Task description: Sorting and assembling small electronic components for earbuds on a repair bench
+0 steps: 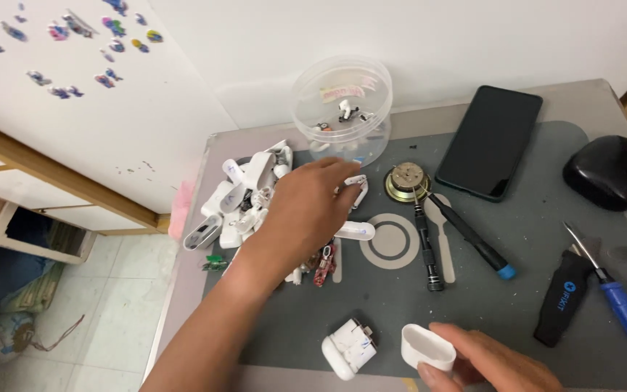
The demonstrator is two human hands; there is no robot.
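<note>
The left hand (306, 207) reaches forward from the lower left, forearm stretched across the grey mat (538, 239) that covers the desk (589, 94). Its back faces the camera, the wrist is nearly straight, and the fingers curl downward with their tips at a white earbud (357, 187) lying beside the pile of white earbud cases and parts (244, 199). Whether the fingertips actually pinch the earbud cannot be told, since the hand hides its own underside. A second white earbud piece (355, 231) lies on the mat just beside the thumb side of this hand.

The right hand (488, 359) sits low at the bottom edge, thumb and fingers closed around a white case shell (428, 347), its open hollow facing up and to the left. Just left of it, an opened white charging case (348, 347) rests on the mat, apart from the hand.

Beyond the left hand stands a clear round plastic tub (342, 109) with small parts inside. To the right lie a small round brass-coloured speaker (408, 181), two slim black screwdrivers (448, 239), a dark phone (489, 141) face up, a black rounded case (613, 172), and a blue-handled tool (622, 305) next to a black-handled one (562, 297).
</note>
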